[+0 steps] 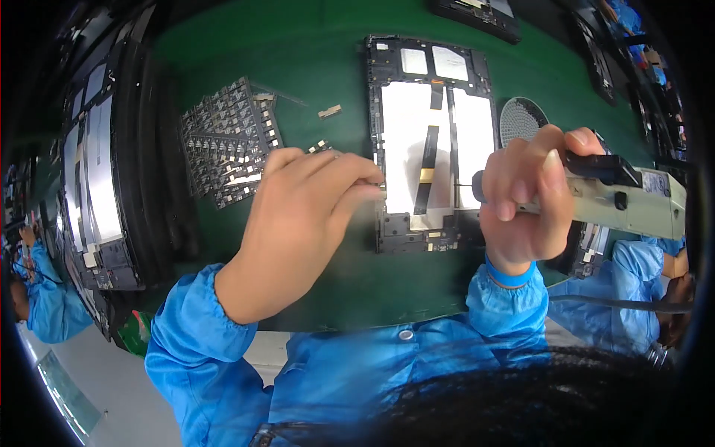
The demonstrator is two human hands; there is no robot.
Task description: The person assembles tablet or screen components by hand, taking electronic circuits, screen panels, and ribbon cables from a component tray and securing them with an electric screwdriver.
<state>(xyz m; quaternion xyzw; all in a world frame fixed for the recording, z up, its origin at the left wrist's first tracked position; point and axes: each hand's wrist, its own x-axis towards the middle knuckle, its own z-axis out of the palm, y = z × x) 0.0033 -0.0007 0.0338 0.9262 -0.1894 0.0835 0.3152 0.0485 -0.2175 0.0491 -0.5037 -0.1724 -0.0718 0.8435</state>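
Observation:
An opened tablet housing [417,153] lies on the green table in front of me, black-framed with silvery white battery panels and dark ribbon strips. My left hand [305,201] is at its left edge, thumb and fingertips pinched together; whatever is between them is too small or hidden to make out. In my right hand [529,194] is a pale electric screwdriver [640,205] with a black lever. It is held sideways above the housing's right side, its thin bit pointing left over the battery panels. I cannot tell whether the bit touches anything.
Panels of small circuit boards [227,141] lie left of the housing, with a loose small board [329,111] beyond. A round perforated dish [521,119] is at the right. Stacked tablet housings [97,171] stand far left; another device [480,15] lies at the back. Blue-sleeved people flank me.

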